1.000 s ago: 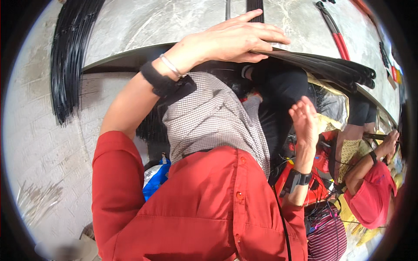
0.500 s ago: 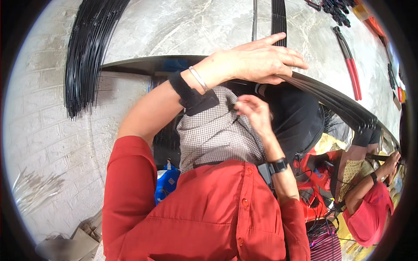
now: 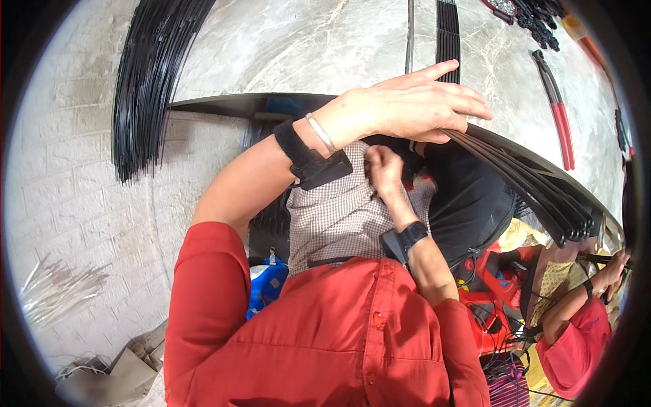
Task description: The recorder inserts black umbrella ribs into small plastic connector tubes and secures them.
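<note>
My left hand (image 3: pixel 413 108) reaches across the table's near edge, palm down. Its fingers are stretched out and apart, over a bunch of long thin black cables (image 3: pixel 525 183) that hang over the edge with thicker tips at their lower right ends. More parallel black cables (image 3: pixel 448 41) lie flat on the tabletop just beyond the fingers. My right hand (image 3: pixel 384 169) is drawn in low over the checked cloth (image 3: pixel 325 210) on my lap, below the table edge. Its fingers are curled closed; whether something small is in them is hidden.
A thick bundle of black strands (image 3: pixel 152 88) hangs off the grey tabletop (image 3: pixel 298 47) at left. Red-handled cutters (image 3: pixel 559 122) lie at right. White strands (image 3: pixel 57 292) lie at lower left. A co-worker in red (image 3: pixel 576 346) sits at right, by a red plastic stool (image 3: pixel 485 332).
My right hand has curled its fingers and moved slightly left, closer to my lap. My left hand remains spread over the cables. The whole view has shifted slightly.
</note>
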Tool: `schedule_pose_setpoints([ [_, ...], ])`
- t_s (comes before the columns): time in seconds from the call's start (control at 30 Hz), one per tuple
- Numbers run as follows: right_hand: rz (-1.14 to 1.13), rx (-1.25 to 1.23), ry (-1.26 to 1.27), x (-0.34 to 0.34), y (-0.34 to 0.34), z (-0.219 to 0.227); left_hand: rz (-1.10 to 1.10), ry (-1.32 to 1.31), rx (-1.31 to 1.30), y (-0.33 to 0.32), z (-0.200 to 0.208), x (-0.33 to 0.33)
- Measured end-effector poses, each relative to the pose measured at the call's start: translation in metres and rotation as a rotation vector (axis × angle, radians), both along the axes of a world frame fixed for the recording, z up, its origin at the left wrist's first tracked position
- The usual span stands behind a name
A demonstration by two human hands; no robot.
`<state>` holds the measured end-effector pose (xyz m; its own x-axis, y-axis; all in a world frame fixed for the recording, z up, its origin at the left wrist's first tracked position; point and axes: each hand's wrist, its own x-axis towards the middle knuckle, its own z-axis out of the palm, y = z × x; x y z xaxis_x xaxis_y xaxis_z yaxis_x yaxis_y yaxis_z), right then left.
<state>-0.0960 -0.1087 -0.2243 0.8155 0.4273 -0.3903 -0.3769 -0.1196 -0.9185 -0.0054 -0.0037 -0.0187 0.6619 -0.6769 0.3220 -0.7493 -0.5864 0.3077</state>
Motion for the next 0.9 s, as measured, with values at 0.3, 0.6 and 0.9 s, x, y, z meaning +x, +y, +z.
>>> schedule_pose_setpoints([
  [0.3, -0.283, 0.177, 0.351, 0.06, -0.069, 0.028, 0.023, -0.031, 0.009, 0.001, -0.002, 0.001],
  [0.6, 0.464, -0.739, -0.733, 0.057, -0.111, 0.033, 0.025, -0.071, -0.015, -0.005, -0.007, 0.002],
  [0.9, 0.686, 0.076, 0.231, -0.061, -0.152, 0.108, 0.024, -0.072, -0.006, 0.001, -0.007, 0.005],
])
